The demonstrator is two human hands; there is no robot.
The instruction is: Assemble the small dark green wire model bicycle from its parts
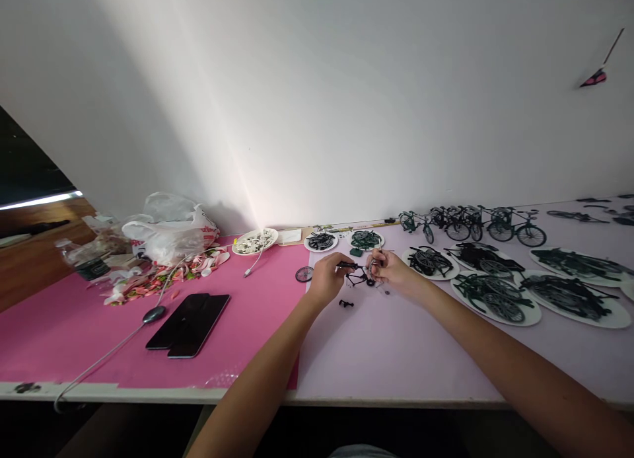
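Observation:
A small black toy bicycle frame (355,277) hangs between my hands over the pale part of the table. My left hand (327,279) is closed on the frame's left end. The fingers of my right hand (386,270) pinch at the frame's right end, where a thin metallic piece shows; I cannot make out its kind. Just left of my left hand lies a loose spoked wheel (304,273). Below the frame, a small black part (346,303) rests on the table.
White plates of black and green bicycle parts, such as one plate (460,286), spread to the right. Assembled toy bicycles (515,227) stand by the wall. On the pink side are two dark phones (191,326), a cable (109,355), a plastic bag (171,230) and a bowl (255,242) of pale pieces.

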